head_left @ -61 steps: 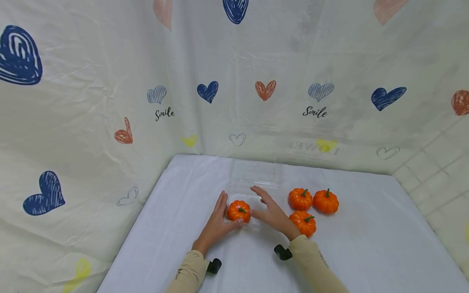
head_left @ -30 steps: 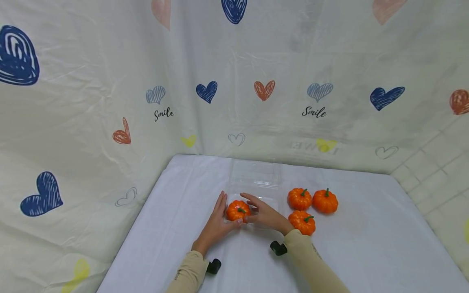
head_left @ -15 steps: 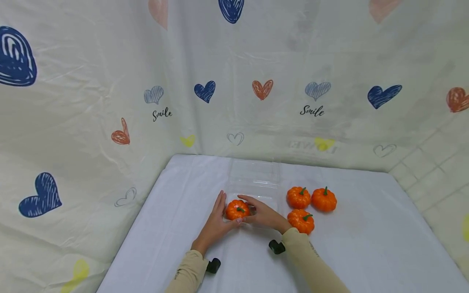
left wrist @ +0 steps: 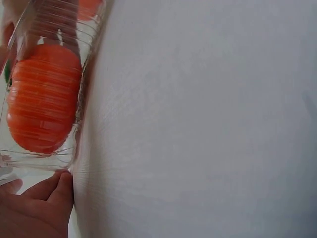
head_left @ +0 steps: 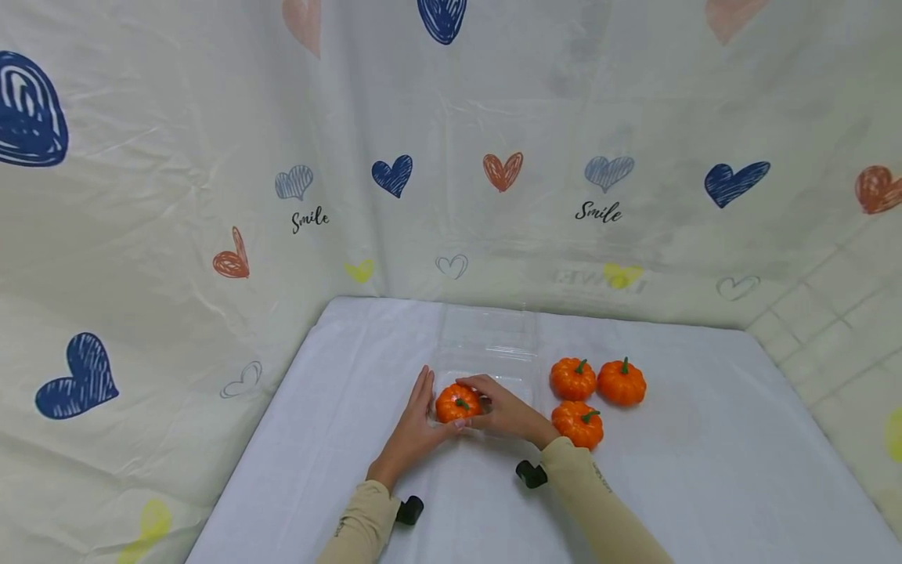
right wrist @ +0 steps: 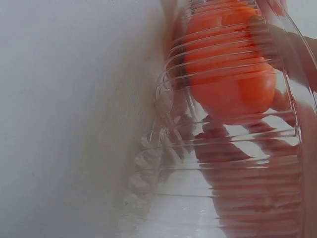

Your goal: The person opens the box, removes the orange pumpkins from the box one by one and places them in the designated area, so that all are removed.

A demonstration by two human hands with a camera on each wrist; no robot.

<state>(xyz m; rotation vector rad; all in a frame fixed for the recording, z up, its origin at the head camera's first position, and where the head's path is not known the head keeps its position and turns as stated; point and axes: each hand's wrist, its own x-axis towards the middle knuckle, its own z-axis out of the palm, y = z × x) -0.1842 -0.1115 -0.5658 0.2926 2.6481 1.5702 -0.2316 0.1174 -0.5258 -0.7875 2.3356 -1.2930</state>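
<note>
In the head view, a small orange toy pumpkin (head_left: 455, 401) with a green stem sits at the left end of a clear plastic clamshell container (head_left: 520, 387), whose lid (head_left: 486, 333) lies folded back. My left hand (head_left: 412, 435) holds the container's left end, fingers along the side and thumb at the front. Reaching in from the right, my right hand (head_left: 509, 411) grips the pumpkin between thumb and fingers. Through the ribbed wall, the right wrist view shows the pumpkin (right wrist: 228, 79) with fingers against it. The left wrist view shows left fingertips touching the container's end wall (left wrist: 42, 161).
Three more orange pumpkins, one at the back left (head_left: 572, 379), one at the right (head_left: 622, 383) and one in front (head_left: 578, 424), stand just right of the container. A white cloth covers the table (head_left: 705, 470). Behind it hangs a heart-printed curtain (head_left: 451, 211).
My right hand has moved left and its fingers have closed in on the pumpkin, which is nearly still. My left hand stays at the container. The head view has shifted slightly.
</note>
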